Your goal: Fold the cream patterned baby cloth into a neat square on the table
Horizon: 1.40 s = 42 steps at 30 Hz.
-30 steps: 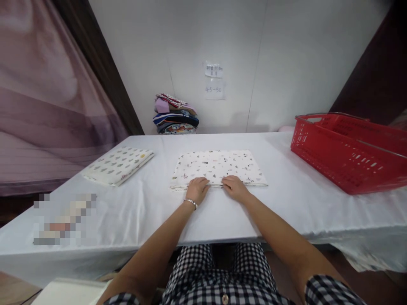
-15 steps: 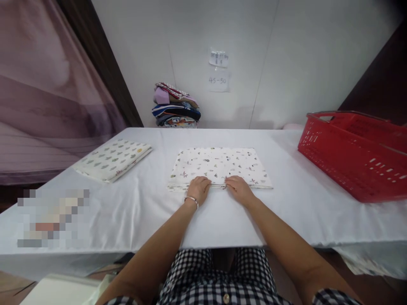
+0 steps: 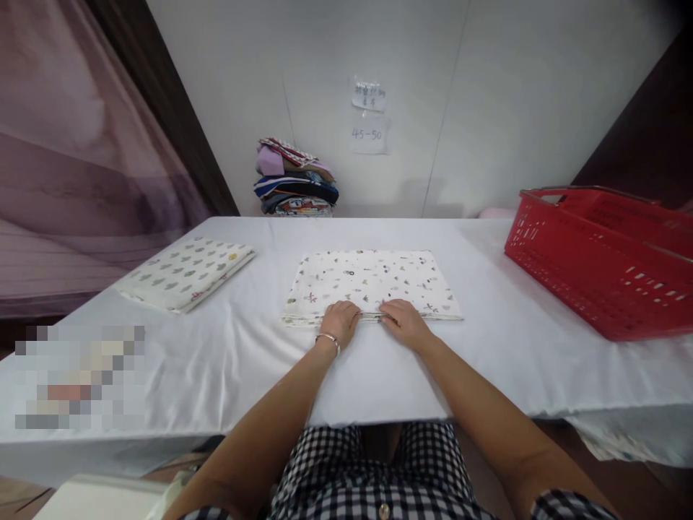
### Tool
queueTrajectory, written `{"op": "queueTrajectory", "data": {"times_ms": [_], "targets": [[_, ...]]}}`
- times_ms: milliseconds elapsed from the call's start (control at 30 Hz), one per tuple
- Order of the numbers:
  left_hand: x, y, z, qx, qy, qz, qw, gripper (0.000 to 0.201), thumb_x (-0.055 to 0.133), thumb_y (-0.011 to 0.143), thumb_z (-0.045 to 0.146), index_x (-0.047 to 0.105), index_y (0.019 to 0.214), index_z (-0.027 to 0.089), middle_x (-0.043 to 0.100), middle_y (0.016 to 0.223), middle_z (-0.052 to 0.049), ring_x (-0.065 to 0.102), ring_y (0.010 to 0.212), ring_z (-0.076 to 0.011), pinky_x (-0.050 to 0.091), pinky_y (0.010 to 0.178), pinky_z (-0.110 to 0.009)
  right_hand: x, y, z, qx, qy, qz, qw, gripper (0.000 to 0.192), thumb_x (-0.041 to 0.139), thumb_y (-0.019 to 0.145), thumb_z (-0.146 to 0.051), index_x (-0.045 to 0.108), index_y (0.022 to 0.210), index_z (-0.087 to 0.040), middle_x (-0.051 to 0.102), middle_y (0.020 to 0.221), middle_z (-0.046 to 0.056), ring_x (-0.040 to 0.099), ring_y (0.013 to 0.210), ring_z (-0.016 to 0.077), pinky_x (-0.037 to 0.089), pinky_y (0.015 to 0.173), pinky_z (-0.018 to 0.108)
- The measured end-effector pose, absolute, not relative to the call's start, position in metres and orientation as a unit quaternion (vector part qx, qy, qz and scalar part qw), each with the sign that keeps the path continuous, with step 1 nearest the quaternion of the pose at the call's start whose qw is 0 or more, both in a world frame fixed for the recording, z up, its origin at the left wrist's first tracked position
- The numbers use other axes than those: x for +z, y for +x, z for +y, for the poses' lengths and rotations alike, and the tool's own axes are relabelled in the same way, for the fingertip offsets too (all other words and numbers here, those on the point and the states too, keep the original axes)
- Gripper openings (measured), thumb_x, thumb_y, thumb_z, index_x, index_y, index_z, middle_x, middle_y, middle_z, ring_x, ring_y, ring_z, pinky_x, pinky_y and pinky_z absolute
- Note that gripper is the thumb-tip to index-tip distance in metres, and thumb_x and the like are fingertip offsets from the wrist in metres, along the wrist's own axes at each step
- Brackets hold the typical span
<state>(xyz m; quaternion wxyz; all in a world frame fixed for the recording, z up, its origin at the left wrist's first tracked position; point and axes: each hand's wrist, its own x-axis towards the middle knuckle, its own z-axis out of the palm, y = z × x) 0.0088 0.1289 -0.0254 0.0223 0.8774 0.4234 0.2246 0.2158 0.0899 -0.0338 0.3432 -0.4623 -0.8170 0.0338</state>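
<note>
Facing a pale wall (image 3: 227, 65), we have both arms out over a table (image 3: 373, 390) draped in glossy white. A red basket (image 3: 600, 267) with pierced sides sits at its right; we make out no lettering on it. At the table's middle, directly before us, lies our folded cloth (image 3: 373, 278): off-white, flat, roughly rectangular, scattered with tiny grey, green and reddish motifs, several layers showing along the near edge. Another folded cloth (image 3: 187, 274), with rows of grey-green shapes, lies to its left, well apart. Beyond the far edge rises a stack of fabrics (image 3: 297, 188). Our left hand (image 3: 340, 323) and right hand (image 3: 406, 323) are partly curled, fingers touching the cloth's near edge; we cannot tell whether either pinches it. On the wall, the lower note (image 3: 369, 143) reads "45-50"; the upper note (image 3: 369, 103) bears handwritten characters too blurred for us to read.
</note>
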Motion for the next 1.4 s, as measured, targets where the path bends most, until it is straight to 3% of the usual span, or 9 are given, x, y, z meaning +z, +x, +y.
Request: {"op": "queueTrajectory", "data": {"times_ms": [167,367,833,1033,1400], "targets": [[-0.0241,0.0095,0.1279,0.235,0.874,0.424,0.031,0.014,0.045,0.086,0.021,0.058,0.084,0.020,0.062,0.087,-0.004,0.053,0.084,-0.0191,0.040,0.076,-0.034,-0.0380,0.2128,0.0929,0.024,-0.461,-0.811,0.360,0.019,0.043,0.088,-0.021,0.062,0.091,-0.020,0.063,0.098,0.007,0.054,0.094,0.0193,0.041,0.084,0.037],[-0.0273,0.0095,0.1254,0.290,0.881,0.374,0.008,0.012,0.047,0.083,0.018,0.059,0.085,0.020,0.059,0.102,-0.005,0.050,0.097,-0.0191,0.040,0.081,-0.034,-0.0383,0.2099,0.0939,0.024,-0.474,-0.803,0.362,0.020,0.041,0.088,-0.017,0.060,0.091,-0.019,0.063,0.095,0.008,0.054,0.093,0.0200,0.042,0.082,0.037],[-0.0265,0.0136,0.1251,0.229,0.897,0.377,-0.020,0.018,0.050,0.083,0.024,0.065,0.095,0.025,0.058,0.110,-0.005,0.049,0.102,-0.0226,0.040,0.084,-0.038,-0.0366,0.2097,0.0929,0.027,-0.476,-0.805,0.352,0.020,0.039,0.088,-0.017,0.059,0.092,-0.019,0.062,0.095,0.008,0.053,0.092,0.0204,0.042,0.080,0.036],[-0.0238,0.0144,0.1230,0.239,0.900,0.364,-0.027,0.018,0.048,0.083,0.018,0.065,0.083,0.023,0.057,0.112,-0.005,0.047,0.106,-0.0220,0.040,0.086,-0.039,-0.0401,0.2100,0.0945,0.023,-0.479,-0.804,0.351,0.020,0.040,0.086,-0.014,0.058,0.092,-0.019,0.061,0.095,0.008,0.052,0.091,0.0205,0.042,0.079,0.036],[-0.0250,0.0173,0.1254,0.229,0.901,0.368,-0.018,0.017,0.050,0.081,0.014,0.065,0.079,0.023,0.059,0.108,-0.005,0.049,0.104,-0.0225,0.041,0.083,-0.038,-0.0388,0.2086,0.0939,0.024,-0.475,-0.806,0.353,0.018,0.040,0.087,-0.015,0.058,0.090,-0.019,0.062,0.095,0.007,0.053,0.091,0.0202,0.041,0.080,0.035]]}}
